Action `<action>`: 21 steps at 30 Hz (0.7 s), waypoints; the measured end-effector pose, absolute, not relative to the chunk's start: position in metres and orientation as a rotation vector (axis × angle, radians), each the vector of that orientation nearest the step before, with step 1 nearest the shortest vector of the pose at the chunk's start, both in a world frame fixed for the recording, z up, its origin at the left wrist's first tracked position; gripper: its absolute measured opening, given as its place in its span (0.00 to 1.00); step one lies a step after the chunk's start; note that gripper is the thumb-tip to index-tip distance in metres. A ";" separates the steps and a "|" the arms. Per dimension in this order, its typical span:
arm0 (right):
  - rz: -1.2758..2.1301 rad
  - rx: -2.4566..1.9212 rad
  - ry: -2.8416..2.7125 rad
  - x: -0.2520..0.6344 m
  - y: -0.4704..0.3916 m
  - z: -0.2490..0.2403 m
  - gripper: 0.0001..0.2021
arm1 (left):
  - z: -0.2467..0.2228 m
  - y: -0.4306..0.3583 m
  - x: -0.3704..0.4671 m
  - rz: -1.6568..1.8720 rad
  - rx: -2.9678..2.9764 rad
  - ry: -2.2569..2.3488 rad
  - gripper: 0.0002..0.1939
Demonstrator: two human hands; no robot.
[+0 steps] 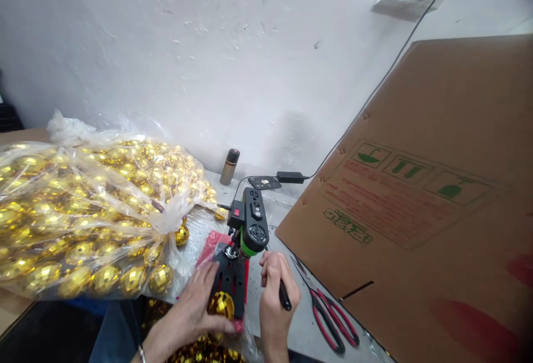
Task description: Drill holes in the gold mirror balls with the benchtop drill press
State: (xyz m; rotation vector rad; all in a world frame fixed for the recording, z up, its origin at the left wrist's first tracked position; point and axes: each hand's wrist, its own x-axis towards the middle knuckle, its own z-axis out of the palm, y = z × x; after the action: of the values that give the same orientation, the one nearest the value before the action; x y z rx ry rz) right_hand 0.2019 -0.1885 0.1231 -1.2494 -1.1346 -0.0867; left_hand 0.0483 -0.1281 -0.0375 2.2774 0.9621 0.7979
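A small black bench drill (pixel 255 224) with a green ring stands on a slotted black base plate (pixel 229 274). My left hand (pixel 195 307) rests at the plate's left side, fingers stretched along its edge. A gold mirror ball (pixel 222 304) sits at the plate's near end, in the crook between thumb and forefinger. My right hand (pixel 278 291), right of the drill, is closed around a lever with a black grip (pixel 285 296). Its thin rod seems to reach toward the drill. Red plastic (pixel 212 243) lies under the plate.
A large clear bag of gold balls (pixel 91 218) fills the left. Red-and-black-handled scissors (pixel 328 313) lie beside a cardboard box (pixel 416 185) on the right. Behind the drill are a small bottle (pixel 230 166), a power adapter (pixel 290 177) and its cord. More gold balls (pixel 204 349) lie below the table edge.
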 end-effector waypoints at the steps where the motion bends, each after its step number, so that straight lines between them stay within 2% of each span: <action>1: -0.087 -1.243 -1.126 0.201 -0.188 0.119 0.21 | -0.025 -0.119 0.042 0.830 2.310 1.049 0.45; 3: -0.087 -1.224 -1.121 0.199 -0.189 0.111 0.20 | 0.003 -0.094 0.035 0.787 2.348 1.433 0.27; 5: -0.084 -1.216 -1.132 0.199 -0.189 0.107 0.19 | 0.026 -0.067 0.033 0.487 2.332 1.847 0.21; 6: -0.084 -1.215 -1.141 0.199 -0.190 0.106 0.18 | 0.033 -0.056 0.033 0.438 2.309 1.897 0.19; 11: -0.087 -1.213 -1.168 0.201 -0.192 0.104 0.17 | 0.035 -0.031 0.038 0.288 2.233 1.907 0.17; 15: -0.101 -1.214 -1.185 0.202 -0.192 0.103 0.16 | 0.032 -0.039 0.042 0.279 2.257 1.721 0.17; 21: -0.095 -1.218 -1.211 0.202 -0.195 0.105 0.16 | 0.008 -0.075 0.063 0.697 1.865 1.144 0.26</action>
State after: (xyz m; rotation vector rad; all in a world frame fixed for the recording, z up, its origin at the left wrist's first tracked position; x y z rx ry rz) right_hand 0.2017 -0.1950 0.1053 -1.2184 -1.2107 -0.0952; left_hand 0.0635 -0.0753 0.0081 1.8650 1.1444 0.6967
